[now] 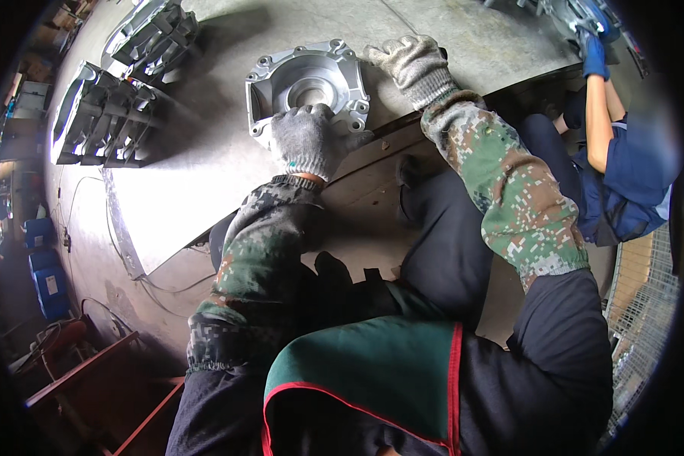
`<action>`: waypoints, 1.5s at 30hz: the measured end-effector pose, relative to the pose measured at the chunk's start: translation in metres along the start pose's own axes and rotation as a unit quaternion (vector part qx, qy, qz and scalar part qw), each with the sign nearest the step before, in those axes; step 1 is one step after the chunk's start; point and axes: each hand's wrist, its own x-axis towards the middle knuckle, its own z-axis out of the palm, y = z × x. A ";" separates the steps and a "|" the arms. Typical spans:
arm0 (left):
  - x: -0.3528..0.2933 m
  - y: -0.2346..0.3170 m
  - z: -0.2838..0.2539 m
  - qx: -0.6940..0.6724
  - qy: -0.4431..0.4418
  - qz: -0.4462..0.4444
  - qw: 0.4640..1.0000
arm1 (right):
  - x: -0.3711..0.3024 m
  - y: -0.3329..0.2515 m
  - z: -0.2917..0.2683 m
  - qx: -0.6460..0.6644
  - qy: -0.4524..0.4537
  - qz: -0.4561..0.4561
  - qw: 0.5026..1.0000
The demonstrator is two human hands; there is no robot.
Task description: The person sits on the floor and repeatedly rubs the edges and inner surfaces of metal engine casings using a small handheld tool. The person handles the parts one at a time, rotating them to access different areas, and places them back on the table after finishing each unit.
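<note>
A silver cast-metal housing (310, 85) with a round central bore and bolt bosses round its rim lies on the grey work surface in front of me. My left hand (308, 140), in a grey knit glove, is closed over the housing's near edge, fingers curled toward the bore. Just off the housing's right side is my right hand (414, 64), also gloved and curled into a fist. A small dark bit shows at its right edge; what the fingers hold, if anything, is hidden. Camouflage sleeves cover both forearms.
More metal castings (102, 114) stand at the far left of the grey surface (228, 45), beside a bright white sheet (171, 209). A co-worker (623, 167) with blue gloves works at the right. Blue containers (49, 285), a cable and a reddish metal frame (83, 368) are at the left. A wire-mesh crate (646, 304) stands right.
</note>
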 end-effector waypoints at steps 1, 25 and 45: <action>0.001 0.002 -0.001 -0.003 -0.016 -0.003 1.000 | 0.000 0.002 -0.001 0.001 -0.004 0.005 1.000; 0.003 0.005 -0.012 -0.005 -0.099 -0.034 0.994 | 0.022 0.000 -0.003 0.029 -0.019 0.003 0.999; -0.004 -0.007 -0.001 0.009 -0.056 -0.031 0.998 | -0.009 -0.016 -0.007 0.360 -0.326 0.076 0.871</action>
